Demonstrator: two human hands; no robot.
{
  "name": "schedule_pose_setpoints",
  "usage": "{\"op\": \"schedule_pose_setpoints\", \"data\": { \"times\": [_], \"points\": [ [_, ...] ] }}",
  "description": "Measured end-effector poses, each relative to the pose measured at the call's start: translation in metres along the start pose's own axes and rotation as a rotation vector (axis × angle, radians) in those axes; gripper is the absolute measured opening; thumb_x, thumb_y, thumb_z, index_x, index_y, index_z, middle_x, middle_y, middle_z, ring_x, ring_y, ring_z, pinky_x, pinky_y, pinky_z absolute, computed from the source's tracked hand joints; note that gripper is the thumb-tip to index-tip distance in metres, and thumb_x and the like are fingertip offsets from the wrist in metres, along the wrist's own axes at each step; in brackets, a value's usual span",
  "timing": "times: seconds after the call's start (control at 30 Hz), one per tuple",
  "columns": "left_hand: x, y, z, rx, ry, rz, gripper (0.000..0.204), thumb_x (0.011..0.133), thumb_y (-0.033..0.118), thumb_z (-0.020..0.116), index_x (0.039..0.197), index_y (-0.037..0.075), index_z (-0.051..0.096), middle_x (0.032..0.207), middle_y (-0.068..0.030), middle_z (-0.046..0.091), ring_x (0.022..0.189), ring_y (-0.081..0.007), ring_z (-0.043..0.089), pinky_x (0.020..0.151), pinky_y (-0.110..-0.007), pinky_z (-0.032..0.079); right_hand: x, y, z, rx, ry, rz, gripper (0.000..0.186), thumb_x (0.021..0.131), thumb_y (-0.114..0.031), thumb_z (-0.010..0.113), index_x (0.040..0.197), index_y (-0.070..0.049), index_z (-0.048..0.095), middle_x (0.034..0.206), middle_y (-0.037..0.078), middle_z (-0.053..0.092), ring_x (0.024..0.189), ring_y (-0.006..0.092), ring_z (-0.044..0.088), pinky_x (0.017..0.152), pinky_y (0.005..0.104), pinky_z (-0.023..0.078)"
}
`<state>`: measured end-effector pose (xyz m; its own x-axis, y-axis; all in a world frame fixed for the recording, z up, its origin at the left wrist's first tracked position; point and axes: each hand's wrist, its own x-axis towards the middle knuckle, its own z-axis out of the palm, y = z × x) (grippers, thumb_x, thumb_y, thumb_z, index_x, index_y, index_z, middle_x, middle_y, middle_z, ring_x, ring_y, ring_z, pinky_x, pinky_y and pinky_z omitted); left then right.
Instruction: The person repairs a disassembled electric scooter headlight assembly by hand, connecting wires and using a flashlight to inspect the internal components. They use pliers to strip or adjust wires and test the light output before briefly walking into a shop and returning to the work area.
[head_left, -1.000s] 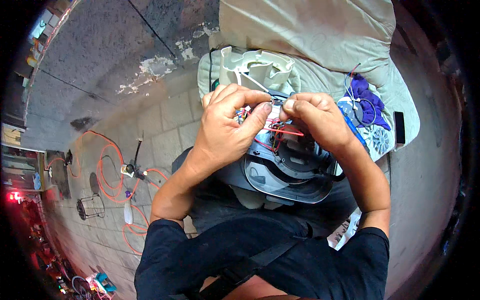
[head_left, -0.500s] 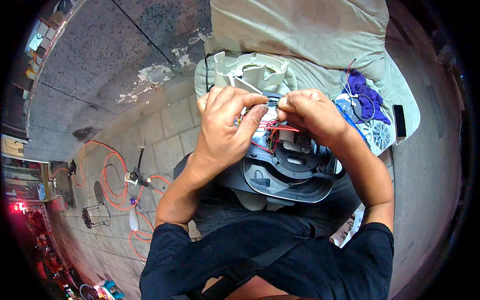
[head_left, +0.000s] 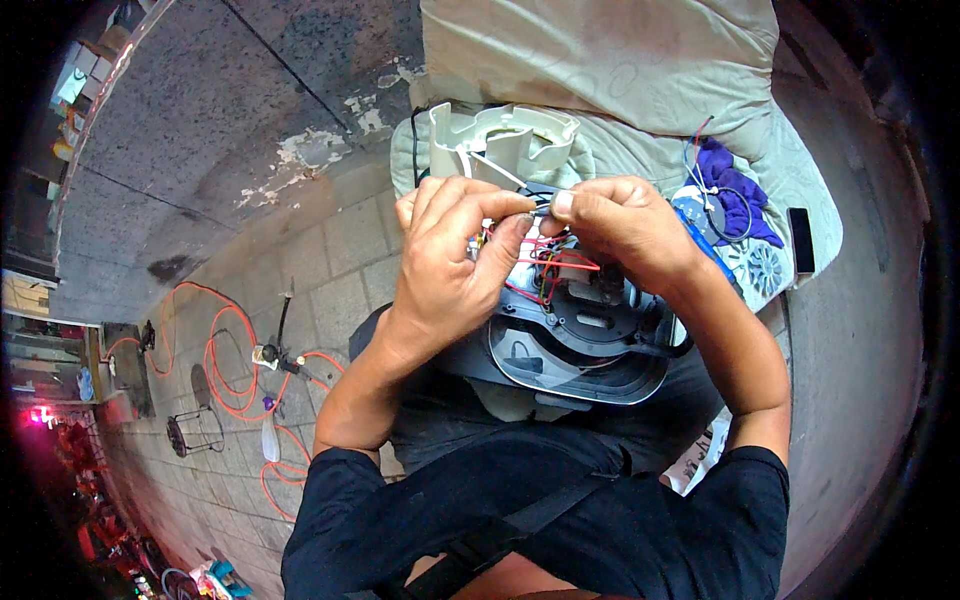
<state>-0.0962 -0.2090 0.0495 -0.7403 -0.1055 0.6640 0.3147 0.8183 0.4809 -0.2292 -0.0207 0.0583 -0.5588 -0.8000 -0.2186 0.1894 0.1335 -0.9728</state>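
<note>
A dark grey appliance base (head_left: 580,345), its inside exposed, rests on my lap. Red wires (head_left: 570,266) and a few of other colours run loose across it. Over its far side my left hand (head_left: 445,250) is closed, thumb and forefinger pinched on a thin wire (head_left: 542,205). Close beside it, my right hand (head_left: 630,230) pinches the same wire or one meeting it; the fingers hide which. The fingertips of both hands almost touch. Just beyond them stands a cream plastic housing (head_left: 440,140).
A cushioned seat with a pale cover (head_left: 600,60) lies ahead. On its right are a purple cloth (head_left: 738,212), a blue tool (head_left: 703,240), a finned disc (head_left: 765,268) and a phone (head_left: 800,240). An orange cable (head_left: 208,352) coils on the paved floor at left.
My right thumb and fingers have shifted slightly at the wire, and the red wires below have moved a little. The left hand stays nearly in place.
</note>
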Motion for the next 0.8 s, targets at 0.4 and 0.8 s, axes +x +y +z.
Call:
{"op": "schedule_pose_setpoints", "data": {
  "times": [0.4, 0.8],
  "points": [
    [-0.010, 0.006, -0.003, 0.041, -0.009, -0.043, 0.014, 0.092, 0.016, 0.080, 0.104, 0.011, 0.078, 0.096, -0.0028, 0.070, 0.094, -0.0227, 0.060, 0.092, -0.038, 0.036, -0.006, 0.011, 0.005, -0.005, -0.028, -0.136, 0.025, 0.103, -0.024, 0.073, 0.104, 0.000, 0.080, 0.078, -0.003, 0.069, 0.067, 0.0041, 0.057, 0.059, 0.0240, 0.045],
    [-0.013, 0.008, -0.003, -0.040, -0.033, -0.115, 0.015, 0.093, 0.016, 0.078, 0.106, 0.008, 0.076, 0.102, -0.0059, 0.071, 0.099, -0.0255, 0.063, 0.095, -0.038, 0.040, -0.009, 0.009, 0.007, -0.058, -0.033, -0.233, 0.024, 0.105, -0.021, 0.071, 0.110, 0.002, 0.078, 0.088, -0.001, 0.072, 0.077, 0.0048, 0.061, 0.066, 0.0247, 0.050]
  ]
}}
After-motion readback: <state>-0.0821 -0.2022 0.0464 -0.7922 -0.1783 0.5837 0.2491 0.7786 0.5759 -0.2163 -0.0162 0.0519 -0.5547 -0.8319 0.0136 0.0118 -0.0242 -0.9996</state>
